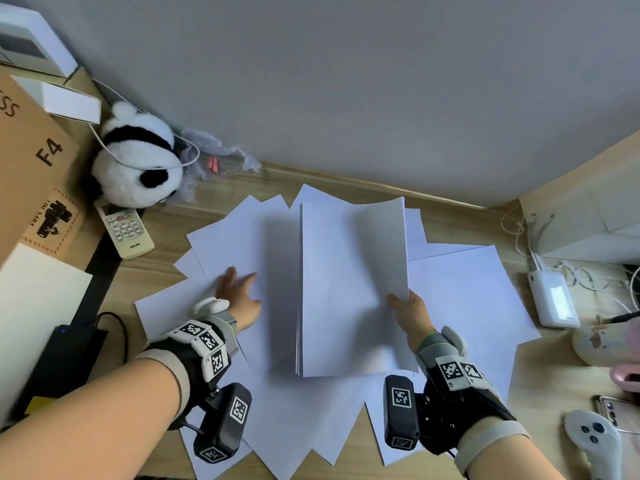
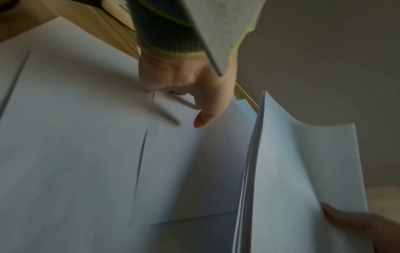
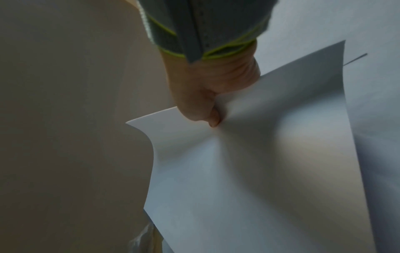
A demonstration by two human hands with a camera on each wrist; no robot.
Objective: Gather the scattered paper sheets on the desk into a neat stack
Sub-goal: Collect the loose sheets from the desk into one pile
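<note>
Many loose sheets (image 1: 460, 292) cover wooden desk (image 1: 221, 202); right hand (image 1: 410, 315) pinches stack (image 1: 346, 289), left hand (image 1: 239, 292) flat.

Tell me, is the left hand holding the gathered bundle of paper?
No, the left hand lies flat on loose sheets on the desk, while the right hand pinches the bundle.

Both forearms reach forward from the bottom of the head view, each wrist wrapped in a grey cuff and a black camera mount with square markers. The left hand (image 1: 239, 292) lies palm down, its fingers straight and spread, pressing flat on what is under it. The right hand (image 1: 410, 315) is raised a little higher, thumb on top and fingers curled beneath, pinching a thin edge.
</note>
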